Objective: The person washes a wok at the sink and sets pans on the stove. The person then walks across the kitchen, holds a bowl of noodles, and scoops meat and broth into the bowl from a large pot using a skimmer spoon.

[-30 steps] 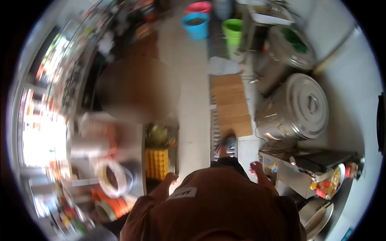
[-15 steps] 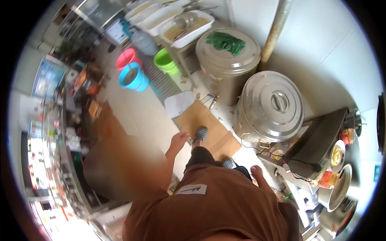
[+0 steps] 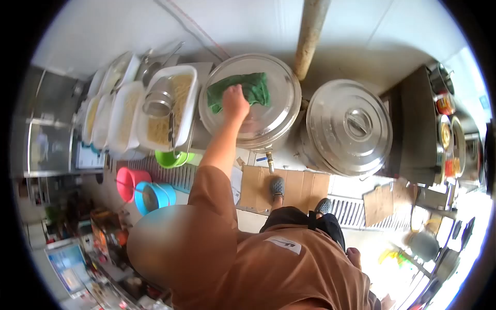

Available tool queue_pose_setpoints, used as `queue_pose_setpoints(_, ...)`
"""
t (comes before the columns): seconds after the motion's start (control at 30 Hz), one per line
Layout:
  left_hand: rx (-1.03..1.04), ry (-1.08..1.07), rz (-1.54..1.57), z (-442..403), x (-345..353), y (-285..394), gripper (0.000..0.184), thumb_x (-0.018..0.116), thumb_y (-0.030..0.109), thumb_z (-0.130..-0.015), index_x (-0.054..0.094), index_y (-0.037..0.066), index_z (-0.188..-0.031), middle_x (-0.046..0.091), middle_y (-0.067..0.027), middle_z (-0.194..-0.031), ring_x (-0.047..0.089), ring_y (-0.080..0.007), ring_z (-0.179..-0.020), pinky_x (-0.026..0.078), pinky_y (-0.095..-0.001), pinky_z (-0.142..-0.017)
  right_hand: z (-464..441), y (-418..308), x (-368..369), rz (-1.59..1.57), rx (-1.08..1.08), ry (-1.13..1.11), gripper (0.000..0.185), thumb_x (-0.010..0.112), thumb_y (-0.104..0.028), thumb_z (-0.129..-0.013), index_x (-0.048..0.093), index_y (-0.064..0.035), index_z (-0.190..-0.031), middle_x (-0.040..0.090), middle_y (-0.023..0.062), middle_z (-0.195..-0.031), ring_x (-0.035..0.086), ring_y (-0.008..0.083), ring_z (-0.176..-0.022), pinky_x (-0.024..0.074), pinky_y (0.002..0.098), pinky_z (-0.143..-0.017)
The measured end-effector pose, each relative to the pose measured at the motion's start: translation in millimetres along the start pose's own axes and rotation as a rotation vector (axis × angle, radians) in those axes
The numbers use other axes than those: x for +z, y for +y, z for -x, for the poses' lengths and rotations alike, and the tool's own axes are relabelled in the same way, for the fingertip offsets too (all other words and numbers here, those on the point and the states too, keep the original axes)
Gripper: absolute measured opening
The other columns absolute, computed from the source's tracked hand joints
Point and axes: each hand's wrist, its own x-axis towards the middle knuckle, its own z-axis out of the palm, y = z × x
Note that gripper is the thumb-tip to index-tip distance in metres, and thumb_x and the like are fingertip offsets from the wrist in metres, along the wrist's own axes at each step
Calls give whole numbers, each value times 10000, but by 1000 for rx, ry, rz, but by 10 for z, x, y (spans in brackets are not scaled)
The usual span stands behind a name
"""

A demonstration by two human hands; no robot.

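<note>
My left hand (image 3: 236,102) reaches forward onto a crumpled green cloth (image 3: 256,85), with its fingers closed on it. The cloth lies across the middle of a round metal lid (image 3: 276,111) on a large pot. Whatever is under the cloth is hidden. My right hand (image 3: 354,257) hangs low beside my right hip, nearest the dark shorts. It is small and partly blurred in view, so its fingers cannot be made out.
A second large lidded pot (image 3: 349,129) stands to the right, beside a vertical pipe (image 3: 310,39). White trays of noodles (image 3: 183,88) line the left, one with metal strainers (image 3: 159,98). A pink bucket (image 3: 132,181) and a blue bucket (image 3: 165,196) stand on the floor.
My left hand has gone from hanging near my leg up to the green cloth and closed on it. The view has turned left, toward the cloth-covered pot.
</note>
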Motion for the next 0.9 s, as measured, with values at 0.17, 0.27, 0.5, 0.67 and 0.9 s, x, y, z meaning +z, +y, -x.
queue_pose_setpoints(0.17, 78, -445, -249, -491, 36, 17, 249, 578, 106, -785, 597, 80, -1032, 527, -111, -1084, 505, -330, -1048, 479, -475, -818, 656, 0, 561, -173, 232, 80, 189, 559, -182, -859, 643, -15, -888, 605, 79, -673, 592, 172, -514, 503, 333, -434)
queue_pose_setpoints(0.27, 246, -418, -234, -561, 115, -105, 138, 597, 80, -768, 647, 88, -897, 532, -96, -1076, 504, -344, -1032, 518, -474, -767, 637, 258, 669, -254, 351, 95, 214, 540, -190, -878, 584, -37, -1021, 590, 78, -680, 568, 186, -462, 480, 317, -398)
queue_pose_setpoints(0.5, 358, -446, -253, -589, 123, -134, 172, 602, 74, -740, 654, 97, -903, 545, -72, -1085, 500, -345, -1011, 501, -477, -772, 529, 105, 1154, -371, 244, 133, 169, 558, -160, -860, 621, -11, -910, 592, 56, -668, 561, 145, -479, 433, 281, -402)
queue_pose_setpoints(0.67, 317, -444, -257, -595, 158, -146, 234, 594, 103, -725, 664, 105, -948, 552, -69, -1094, 489, -344, -1024, 470, -488, -800, 574, -205, 1321, -334, 236, 139, 205, 562, -189, -866, 621, -13, -953, 594, 48, -683, 563, 140, -495, 436, 275, -430)
queue_pose_setpoints(0.9, 425, -364, -134, -707, 98, -274, 279, 553, 67, -690, 653, 51, -950, 588, -125, -1048, 512, -392, -943, 464, -458, -811, 565, -64, 1339, -352, 234, 182, 209, 552, -183, -883, 595, -3, -979, 569, 60, -661, 517, 140, -458, 422, 280, -402)
